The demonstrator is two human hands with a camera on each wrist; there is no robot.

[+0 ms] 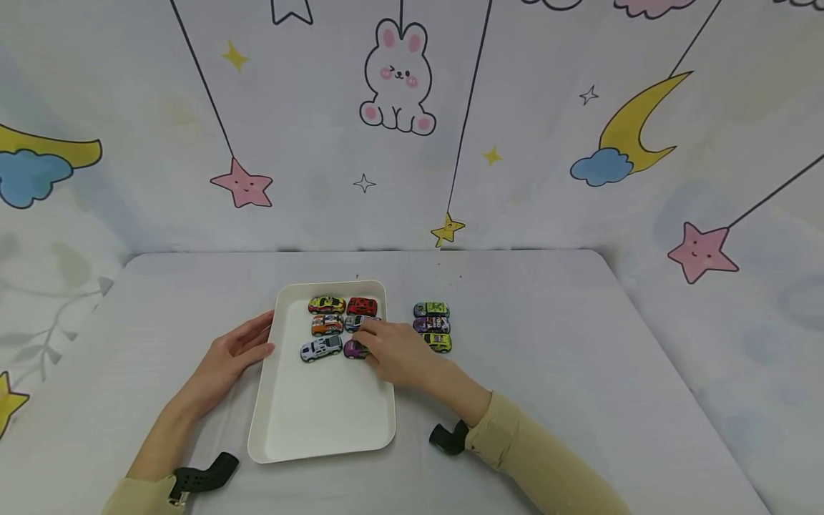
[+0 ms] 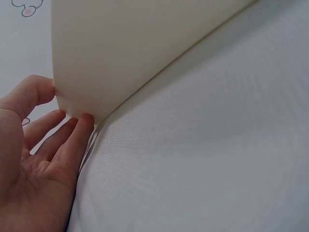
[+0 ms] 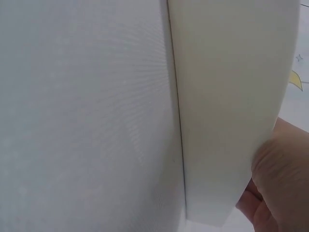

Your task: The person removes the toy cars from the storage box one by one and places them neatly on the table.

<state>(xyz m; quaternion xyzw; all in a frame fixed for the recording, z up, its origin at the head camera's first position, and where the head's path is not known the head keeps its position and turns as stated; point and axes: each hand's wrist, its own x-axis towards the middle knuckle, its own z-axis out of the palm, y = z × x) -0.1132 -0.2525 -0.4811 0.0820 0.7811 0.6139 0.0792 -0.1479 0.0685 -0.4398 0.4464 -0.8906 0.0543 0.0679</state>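
Observation:
A white tray (image 1: 322, 415) lies on the table with several small toy cars in its upper part. The left hand (image 1: 228, 357) touches the tray's left side with straight fingers, and its fingertips meet the tray wall (image 2: 111, 58) in the left wrist view. Over the tray's right rim reaches the right hand (image 1: 402, 354), its fingers pinching a purple toy car (image 1: 352, 350) that they partly cover. Beside that car are a silver toy car (image 1: 321, 348) and, above, a black-and-white toy car (image 1: 353, 322), partly hidden by the hand. The right wrist view hides the fingertips behind the tray wall (image 3: 227, 111).
Right of the tray, a green toy car (image 1: 431, 309), another purple toy car (image 1: 431, 325) and a yellow-green toy car (image 1: 439, 342) stand in a column. Within the tray's top rows sit a yellow-and-red car (image 1: 326, 305), a red car (image 1: 362, 306) and an orange car (image 1: 327, 325).

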